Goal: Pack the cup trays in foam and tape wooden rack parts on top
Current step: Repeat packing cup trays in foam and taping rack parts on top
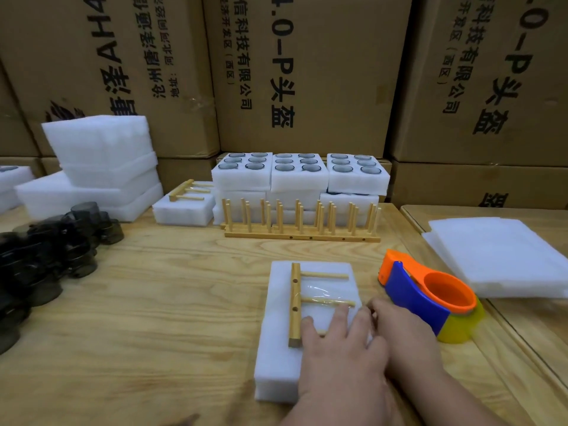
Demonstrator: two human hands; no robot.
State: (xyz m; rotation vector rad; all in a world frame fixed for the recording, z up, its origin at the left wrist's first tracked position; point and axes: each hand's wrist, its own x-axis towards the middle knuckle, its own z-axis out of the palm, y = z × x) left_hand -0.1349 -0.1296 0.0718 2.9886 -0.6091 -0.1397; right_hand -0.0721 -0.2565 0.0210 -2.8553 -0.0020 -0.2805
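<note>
A white foam pack (276,364) lies on the wooden table in front of me. On top of it sits a wooden rack part (295,302), a bar with three pegs, and a strip of clear tape (322,294) crosses the middle peg. My left hand (338,348) lies flat on the pack with fingers spread, covering the nearest peg. My right hand (402,330) rests against the pack's right edge, its fingers bent down over the side. A blue and orange tape dispenser (427,296) stands just right of my hands, held by neither.
Foam trays holding cups (299,173) are stacked at the back, with a row of wooden racks (301,224) in front. A taped pack (184,210) lies left of them. Foam blocks (101,161) and dark cups (46,250) are at the left, foam sheets (498,256) at the right, cardboard boxes (307,72) behind.
</note>
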